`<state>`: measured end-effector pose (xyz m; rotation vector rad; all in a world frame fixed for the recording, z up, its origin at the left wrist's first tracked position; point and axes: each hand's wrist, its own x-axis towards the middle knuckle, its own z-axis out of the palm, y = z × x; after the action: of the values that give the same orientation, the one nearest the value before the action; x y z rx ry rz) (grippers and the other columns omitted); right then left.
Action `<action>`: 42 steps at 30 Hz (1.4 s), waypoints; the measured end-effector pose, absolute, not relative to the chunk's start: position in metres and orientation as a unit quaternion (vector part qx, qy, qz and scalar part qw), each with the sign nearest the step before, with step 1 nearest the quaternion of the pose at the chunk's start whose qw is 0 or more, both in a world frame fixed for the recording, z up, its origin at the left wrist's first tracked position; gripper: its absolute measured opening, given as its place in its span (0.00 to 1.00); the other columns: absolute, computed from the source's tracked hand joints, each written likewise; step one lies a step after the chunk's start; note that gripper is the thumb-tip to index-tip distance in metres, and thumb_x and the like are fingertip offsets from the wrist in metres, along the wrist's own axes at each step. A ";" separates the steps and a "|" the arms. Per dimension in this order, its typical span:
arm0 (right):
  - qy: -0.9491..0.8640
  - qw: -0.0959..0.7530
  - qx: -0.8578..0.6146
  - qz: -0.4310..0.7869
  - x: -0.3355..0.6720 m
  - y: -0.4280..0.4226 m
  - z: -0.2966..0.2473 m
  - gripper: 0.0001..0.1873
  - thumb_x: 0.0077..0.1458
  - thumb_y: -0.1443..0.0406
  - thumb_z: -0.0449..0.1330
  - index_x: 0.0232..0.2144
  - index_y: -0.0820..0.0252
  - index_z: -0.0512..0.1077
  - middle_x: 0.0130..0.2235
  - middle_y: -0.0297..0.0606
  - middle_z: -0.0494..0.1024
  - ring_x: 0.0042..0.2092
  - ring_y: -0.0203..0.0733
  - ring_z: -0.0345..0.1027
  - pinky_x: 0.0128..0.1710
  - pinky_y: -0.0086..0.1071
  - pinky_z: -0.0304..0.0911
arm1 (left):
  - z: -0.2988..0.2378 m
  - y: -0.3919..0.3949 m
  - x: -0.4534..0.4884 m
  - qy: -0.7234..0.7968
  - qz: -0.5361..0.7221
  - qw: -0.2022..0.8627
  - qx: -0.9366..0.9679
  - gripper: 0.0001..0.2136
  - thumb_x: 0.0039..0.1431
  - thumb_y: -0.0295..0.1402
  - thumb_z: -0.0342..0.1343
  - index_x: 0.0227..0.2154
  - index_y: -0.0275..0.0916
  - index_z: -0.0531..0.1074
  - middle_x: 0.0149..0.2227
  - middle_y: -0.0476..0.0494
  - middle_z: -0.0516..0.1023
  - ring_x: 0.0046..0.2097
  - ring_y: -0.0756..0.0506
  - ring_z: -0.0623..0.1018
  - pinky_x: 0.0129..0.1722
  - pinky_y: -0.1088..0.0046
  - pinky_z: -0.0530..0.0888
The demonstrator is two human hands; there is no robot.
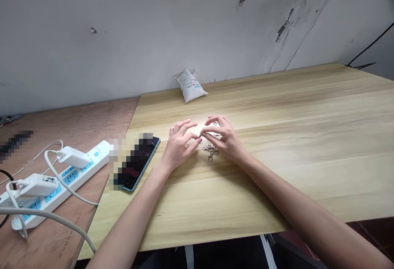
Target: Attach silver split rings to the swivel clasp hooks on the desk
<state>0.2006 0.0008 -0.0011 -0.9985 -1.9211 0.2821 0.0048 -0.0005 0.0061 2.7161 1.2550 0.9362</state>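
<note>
Clasp [200, 136], apparently, in the narrow pinch of left hand [179, 143] and right hand [227, 141].

1. On tabletop [292, 158], just beside right hand [227, 141]: clasps [210, 150].
2. Left of left hand [178, 145]: phone [142, 165].
3. Behind both hands, before wall [154, 35]: packet [192, 87].
4. Farther left, on adjoining table [107, 117]: power strip [72, 175].

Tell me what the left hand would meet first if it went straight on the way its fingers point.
Most likely the right hand, at its fingertips, just ahead of the left hand; exact depth is unclear from this single view.
</note>
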 end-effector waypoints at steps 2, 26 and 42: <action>-0.776 0.467 -0.405 0.126 0.201 0.001 -0.002 0.05 0.59 0.65 0.61 0.34 0.54 0.79 0.43 0.42 0.74 0.53 0.50 0.65 0.54 0.48 0.58 | 0.005 -0.001 0.004 0.404 0.296 0.021 0.865 0.08 0.66 0.34 0.52 0.35 0.43 0.77 0.55 0.45 0.74 0.62 0.39 0.65 0.59 0.54 0.61; -0.750 0.476 -0.387 0.249 0.205 0.002 -0.002 0.05 0.59 0.63 0.62 0.35 0.54 0.79 0.43 0.41 0.72 0.51 0.48 0.65 0.54 0.48 0.59 | 0.000 0.005 0.001 0.380 0.353 0.083 0.851 0.06 0.59 0.35 0.62 0.38 0.43 0.78 0.55 0.43 0.74 0.60 0.39 0.66 0.59 0.54 0.66; -0.743 0.472 -0.405 0.246 0.204 0.001 0.001 0.07 0.59 0.61 0.61 0.34 0.54 0.79 0.42 0.41 0.74 0.50 0.47 0.66 0.51 0.44 0.62 | 0.003 0.005 0.000 0.406 0.320 0.071 0.853 0.08 0.59 0.38 0.61 0.40 0.46 0.78 0.55 0.44 0.74 0.61 0.38 0.65 0.60 0.53 0.64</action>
<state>0.2044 0.0012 0.0006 -0.9920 -1.8196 0.6024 0.0004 0.0045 0.0034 2.5663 1.2211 0.9622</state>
